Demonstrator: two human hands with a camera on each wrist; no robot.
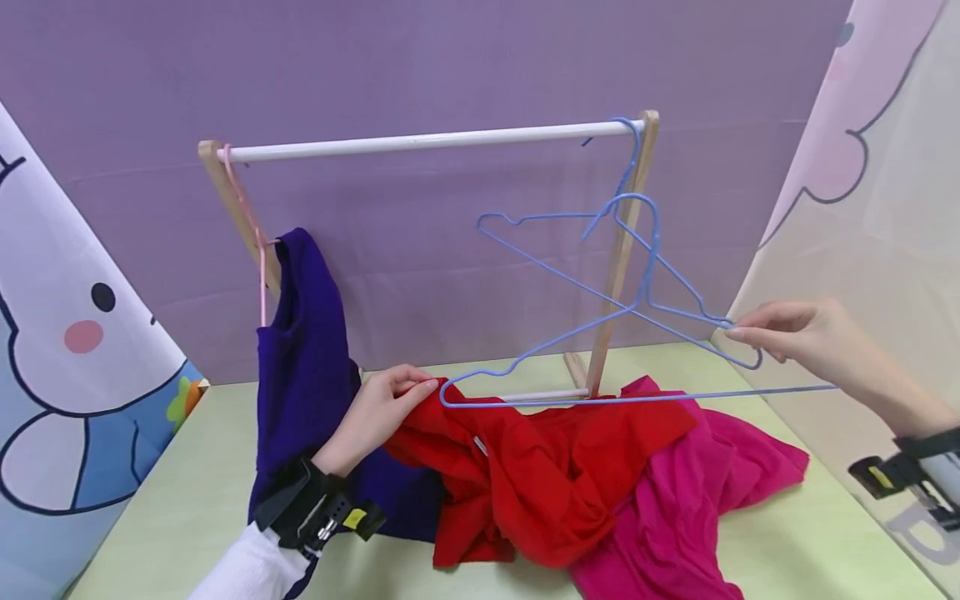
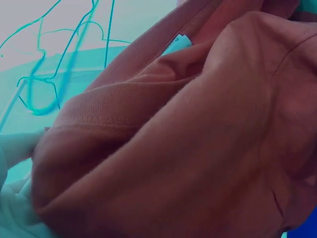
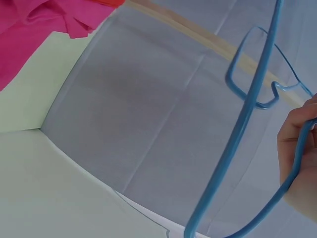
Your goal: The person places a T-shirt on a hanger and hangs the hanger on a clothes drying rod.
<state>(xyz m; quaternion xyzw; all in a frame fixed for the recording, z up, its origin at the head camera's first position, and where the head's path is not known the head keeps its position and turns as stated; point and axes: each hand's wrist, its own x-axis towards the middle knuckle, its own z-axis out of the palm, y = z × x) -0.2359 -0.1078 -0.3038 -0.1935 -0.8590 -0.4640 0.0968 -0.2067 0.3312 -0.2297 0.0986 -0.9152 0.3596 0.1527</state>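
Note:
My left hand (image 1: 382, 408) pinches the edge of a red shirt (image 1: 540, 467) between thumb and fingers, beside the left end of a blue wire hanger (image 1: 570, 402). That hanger is held up by my right hand (image 1: 825, 342), which grips its right shoulder. Its bottom bar crosses in front of the red cloth. In the left wrist view the shirt (image 2: 173, 139) fills most of the picture, a white label (image 2: 177, 44) at its neckline. Close to the camera, the hanger (image 3: 233, 139) spans the right wrist view.
A second blue hanger (image 1: 555, 271) hangs from the rack's white rail (image 1: 420, 142), just behind the held one. At the rail's left end, a pink hanger (image 1: 262, 275) carries a dark blue garment (image 1: 300, 383). A magenta garment (image 1: 690, 500) lies on the pale green table (image 1: 832, 533).

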